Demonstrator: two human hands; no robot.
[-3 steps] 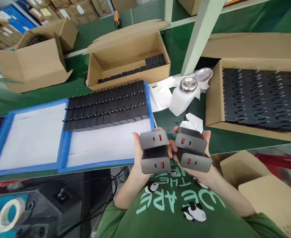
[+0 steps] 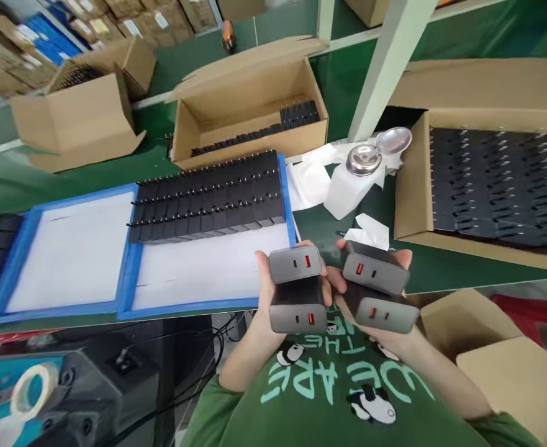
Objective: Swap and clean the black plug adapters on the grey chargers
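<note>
the left hand [image 2: 266, 292] grips two stacked grey chargers [image 2: 296, 288], the right hand [image 2: 394, 338] two more chargers [image 2: 378, 292], above the table edge [image 2: 184, 310]; fingers closed around them. better keep each pair squeezed flat, ports facing up.

Four grey chargers [image 2: 297, 290], ports up

Matt grey plastic chargers [image 2: 297, 290], brown cardboard boxes [image 2: 249, 105], shiny metal dispenser cap [image 2: 363, 159], white paper tray liner [image 2: 198, 267].
</note>
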